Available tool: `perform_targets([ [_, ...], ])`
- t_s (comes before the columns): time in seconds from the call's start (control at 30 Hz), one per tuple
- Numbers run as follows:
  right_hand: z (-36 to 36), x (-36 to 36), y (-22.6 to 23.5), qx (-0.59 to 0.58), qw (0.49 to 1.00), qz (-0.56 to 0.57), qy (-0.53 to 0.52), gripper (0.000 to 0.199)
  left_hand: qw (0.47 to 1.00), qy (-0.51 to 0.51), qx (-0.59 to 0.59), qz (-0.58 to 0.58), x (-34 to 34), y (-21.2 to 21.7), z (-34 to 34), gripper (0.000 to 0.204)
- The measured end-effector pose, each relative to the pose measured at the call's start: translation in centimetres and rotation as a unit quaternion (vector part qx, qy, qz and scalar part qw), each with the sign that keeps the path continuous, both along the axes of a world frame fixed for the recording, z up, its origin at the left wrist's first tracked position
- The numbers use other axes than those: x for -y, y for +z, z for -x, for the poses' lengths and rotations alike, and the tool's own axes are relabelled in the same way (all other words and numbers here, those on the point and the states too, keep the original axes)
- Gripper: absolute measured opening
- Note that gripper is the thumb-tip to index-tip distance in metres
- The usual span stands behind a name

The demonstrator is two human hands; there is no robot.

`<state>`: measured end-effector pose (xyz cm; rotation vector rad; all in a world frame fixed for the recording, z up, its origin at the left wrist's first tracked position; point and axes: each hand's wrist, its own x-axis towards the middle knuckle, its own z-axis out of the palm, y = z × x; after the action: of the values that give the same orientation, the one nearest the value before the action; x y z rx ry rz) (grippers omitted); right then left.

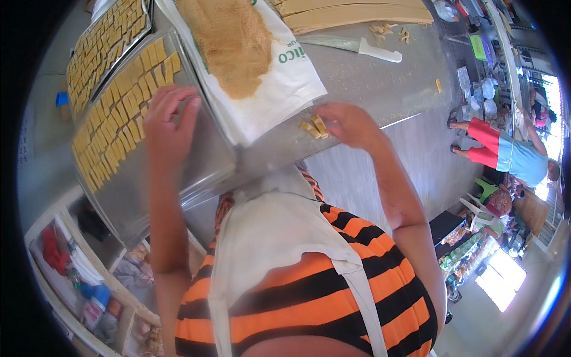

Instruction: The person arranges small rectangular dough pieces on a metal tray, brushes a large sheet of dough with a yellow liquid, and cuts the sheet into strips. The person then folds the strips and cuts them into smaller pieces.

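Observation:
My left hand (171, 122) hovers over the right side of a metal tray (205, 163), its fingers curled and the thumb drawn close to them. Anything between those fingertips is hidden. Rows of short yellowish dough strips (113, 128) cover the tray's far and left parts. Near the table's front edge, my right hand (355, 126) has its fingers and thumb closed around a few cut dough strips (318, 125). Between the hands lies a white plastic sack (291, 89) with a heap of brown, crumb-like powder (235, 47) on it.
A second filled tray (107, 50) stands beyond the first. A white-handled knife (357, 46) lies by long dough slabs (357, 13) and scraps (380, 30). One lone strip (438, 86) rests at the table's right. Shelves (107, 268) stand lower left; a person (511, 152) is off to the right.

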<state>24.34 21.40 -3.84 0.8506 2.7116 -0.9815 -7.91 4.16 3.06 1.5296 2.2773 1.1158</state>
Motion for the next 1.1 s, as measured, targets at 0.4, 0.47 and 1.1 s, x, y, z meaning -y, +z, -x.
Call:
perform_targets([
  [0.4,-0.2,0.4,-1.1,0.015,0.985,0.143,-0.097,0.028,0.996,-0.072,0.043,0.032,0.0,0.5,-3.9,0.018],
  [0.47,-0.3,0.4,-0.9,-0.036,0.983,0.147,-0.107,0.026,0.996,-0.066,0.049,0.040,1.3,0.7,-3.4,0.019],
  [1.1,12.1,8.4,6.7,-0.274,0.943,0.066,-0.178,0.030,0.988,-0.093,0.115,-0.035,16.2,1.1,7.4,0.029],
])
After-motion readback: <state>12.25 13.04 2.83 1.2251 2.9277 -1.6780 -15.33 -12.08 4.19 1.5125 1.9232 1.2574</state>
